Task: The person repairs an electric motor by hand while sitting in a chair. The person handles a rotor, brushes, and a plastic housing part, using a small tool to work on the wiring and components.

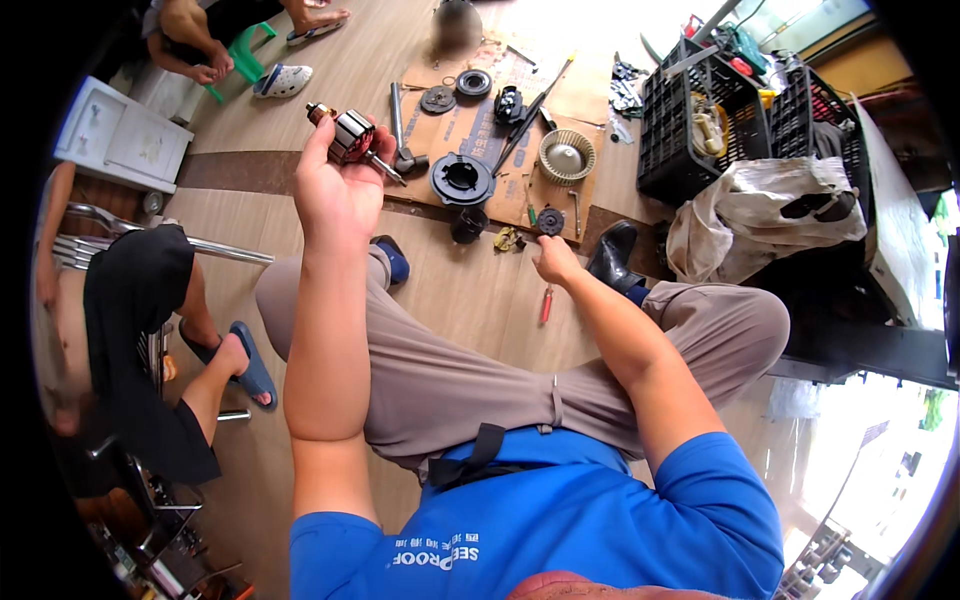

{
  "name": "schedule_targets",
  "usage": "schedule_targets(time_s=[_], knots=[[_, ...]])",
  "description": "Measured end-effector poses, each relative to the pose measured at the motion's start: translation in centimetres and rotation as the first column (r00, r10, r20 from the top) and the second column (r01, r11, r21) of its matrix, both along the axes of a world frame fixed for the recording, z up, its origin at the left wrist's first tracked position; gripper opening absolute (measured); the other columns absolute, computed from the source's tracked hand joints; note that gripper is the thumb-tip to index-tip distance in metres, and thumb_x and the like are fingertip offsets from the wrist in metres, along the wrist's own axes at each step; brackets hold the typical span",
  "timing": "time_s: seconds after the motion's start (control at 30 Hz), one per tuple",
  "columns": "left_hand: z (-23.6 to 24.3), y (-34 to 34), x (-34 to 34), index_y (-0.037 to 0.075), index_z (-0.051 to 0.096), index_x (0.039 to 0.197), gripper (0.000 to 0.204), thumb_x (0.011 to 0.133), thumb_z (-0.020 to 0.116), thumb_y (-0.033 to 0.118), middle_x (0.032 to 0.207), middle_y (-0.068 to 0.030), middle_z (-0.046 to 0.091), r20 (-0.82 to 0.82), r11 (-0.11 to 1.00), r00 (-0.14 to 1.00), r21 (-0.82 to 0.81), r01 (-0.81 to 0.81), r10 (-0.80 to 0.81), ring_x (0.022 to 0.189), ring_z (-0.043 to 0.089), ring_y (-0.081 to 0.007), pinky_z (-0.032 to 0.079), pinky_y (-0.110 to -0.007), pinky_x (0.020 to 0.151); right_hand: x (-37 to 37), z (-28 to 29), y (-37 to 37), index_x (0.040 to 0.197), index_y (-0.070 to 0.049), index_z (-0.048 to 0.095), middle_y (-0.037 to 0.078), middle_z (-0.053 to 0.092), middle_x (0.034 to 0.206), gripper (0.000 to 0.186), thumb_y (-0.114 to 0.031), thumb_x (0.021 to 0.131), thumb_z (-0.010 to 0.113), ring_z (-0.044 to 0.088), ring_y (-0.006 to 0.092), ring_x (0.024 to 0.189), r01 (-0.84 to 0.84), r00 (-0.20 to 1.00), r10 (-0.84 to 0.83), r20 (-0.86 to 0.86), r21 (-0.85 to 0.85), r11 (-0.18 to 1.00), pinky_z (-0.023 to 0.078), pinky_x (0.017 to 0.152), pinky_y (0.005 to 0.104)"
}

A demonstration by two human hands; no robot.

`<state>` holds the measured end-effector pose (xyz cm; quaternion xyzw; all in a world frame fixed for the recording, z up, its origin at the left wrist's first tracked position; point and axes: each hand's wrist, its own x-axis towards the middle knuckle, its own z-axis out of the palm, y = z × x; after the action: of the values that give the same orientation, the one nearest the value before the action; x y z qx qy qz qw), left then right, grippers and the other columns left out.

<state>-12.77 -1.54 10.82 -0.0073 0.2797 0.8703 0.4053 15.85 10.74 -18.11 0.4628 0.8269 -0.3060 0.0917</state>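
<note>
My left hand [341,205] is raised and closed around a motor armature [352,138], with copper windings, a silver core and a shaft that points down to the right. Low over the near edge of the cardboard, my right hand [556,262] pinches a small black round part [550,222]. Close by lie a yellowish crumpled piece [509,239], a black cup-shaped part [468,225] and a red-handled screwdriver [546,306]. A black ring-shaped housing [461,181] and a pale fan wheel [567,157] rest on the cardboard.
On the cardboard sheet [437,126] are a hammer [400,125], a round dark disc [474,83] and other parts. Black crates [690,150] and a whitish cloth [755,215] stand right. Two people sit at left, near a green stool [245,52] and a white drawer unit [120,135].
</note>
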Motion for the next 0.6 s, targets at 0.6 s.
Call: schedule_targets(time_s=[0.6], knots=[[-3.4,-0.7,-1.2,0.005,0.050,0.106,0.017,0.095,0.056,0.017,0.095,-0.0112,0.056,-0.023,0.979,0.998,-0.198,-0.056,0.052,0.079,0.057,-0.0284,0.054,-0.044,0.070,-5.1,33.9,11.1,0.125,0.003,0.056,0.020,0.066,0.113,0.044,-0.027,0.092,0.060,0.061,0.0336,0.110,-0.358,0.915,0.403,-0.021,0.416,0.836,0.047,0.098,0.0389]])
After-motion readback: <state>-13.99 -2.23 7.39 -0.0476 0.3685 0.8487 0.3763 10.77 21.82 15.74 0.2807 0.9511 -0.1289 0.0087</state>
